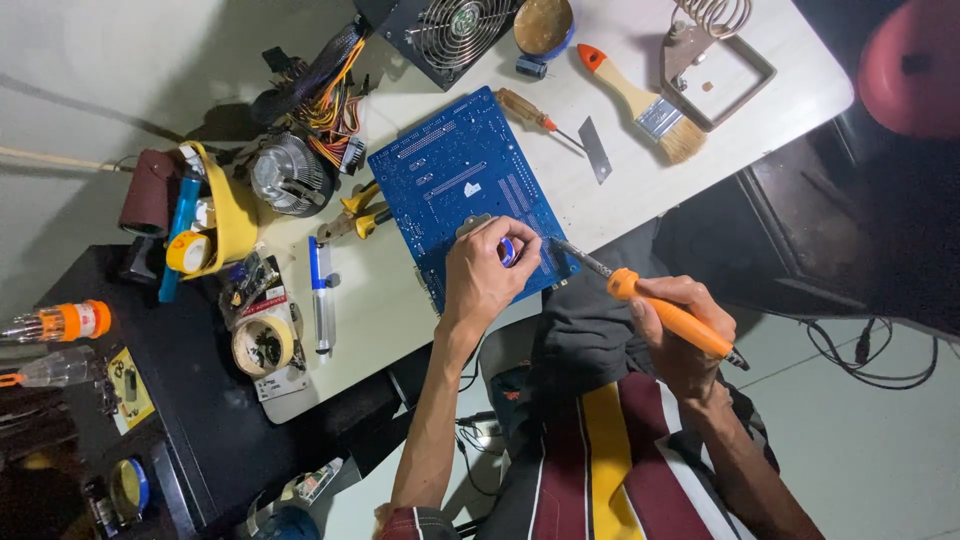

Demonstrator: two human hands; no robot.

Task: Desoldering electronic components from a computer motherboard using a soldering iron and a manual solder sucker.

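Soldering at the edge of a blue board

The left hand (483,275) rested on the near corner of the blue board (462,185), fingers curled shut around a small blue spool (508,252). The right hand (683,335) was closed around the orange handle of a soldering iron (655,305), its tip touching the board's edge just beside the left fingers. The board lay flat on the white table (400,320), between yellow pliers (355,212) to its left and a screwdriver (530,110) and brush (640,92) beyond it. A fan unit (452,32) sat at the table's far side
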